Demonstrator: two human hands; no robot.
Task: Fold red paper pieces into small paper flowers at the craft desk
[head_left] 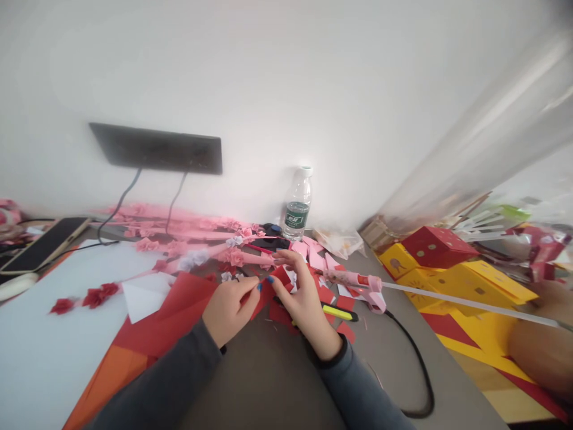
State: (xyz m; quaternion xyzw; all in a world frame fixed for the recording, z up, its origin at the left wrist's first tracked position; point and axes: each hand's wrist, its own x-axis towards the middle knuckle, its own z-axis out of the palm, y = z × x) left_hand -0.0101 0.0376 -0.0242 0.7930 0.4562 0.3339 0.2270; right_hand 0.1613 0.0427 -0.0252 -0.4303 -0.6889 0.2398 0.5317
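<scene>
Head view: the left hand [230, 309] pinches a red paper [268, 286] at one edge while the right hand [301, 298], fingers half spread, steadies it from above, likely for folding. At three o'clock a glue gun [358, 282] lies on the worktop [268, 382]; at twelve, a bottle [297, 206].

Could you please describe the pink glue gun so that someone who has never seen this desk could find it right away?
Start at the clear water bottle standing against the white wall, then come forward past the scattered pink and red paper. The glue gun lies on the grey tabletop just beyond the right hand. It alone is pink plastic trailing a black cable.
</scene>
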